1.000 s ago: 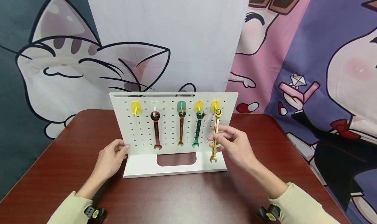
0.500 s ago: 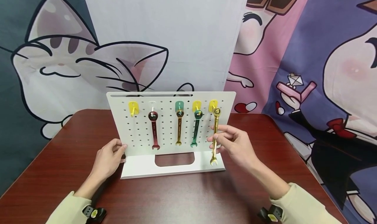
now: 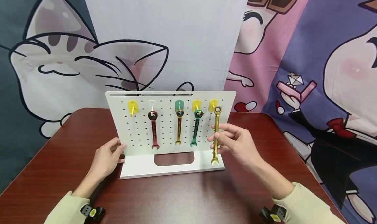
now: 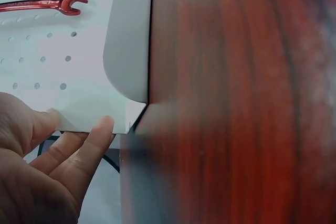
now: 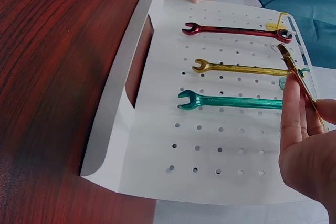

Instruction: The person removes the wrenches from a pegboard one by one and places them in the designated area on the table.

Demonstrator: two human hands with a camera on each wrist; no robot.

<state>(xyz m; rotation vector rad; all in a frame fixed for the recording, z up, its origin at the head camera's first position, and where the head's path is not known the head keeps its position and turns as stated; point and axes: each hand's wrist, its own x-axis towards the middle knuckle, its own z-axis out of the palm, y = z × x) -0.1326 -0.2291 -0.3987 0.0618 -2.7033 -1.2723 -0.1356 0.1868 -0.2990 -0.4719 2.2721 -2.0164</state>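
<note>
right hand (image 3: 235, 144) pinching an upright gold wrench (image 3: 217, 123), left hand (image 3: 106, 156) gripping a white pegboard (image 3: 168, 135) at its side

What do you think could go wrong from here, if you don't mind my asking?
The held gold wrench might slip from the right grip; I can't tell whether the yellow hook behind supports it. If the left grip lets go of the white pegboard, a bump might shift it and unseat the hanging red wrench.

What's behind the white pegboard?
Visible past the pegboard: the printed backdrop above, red-brown table on either side. Whatever sits low, directly behind it, is covered.
</note>
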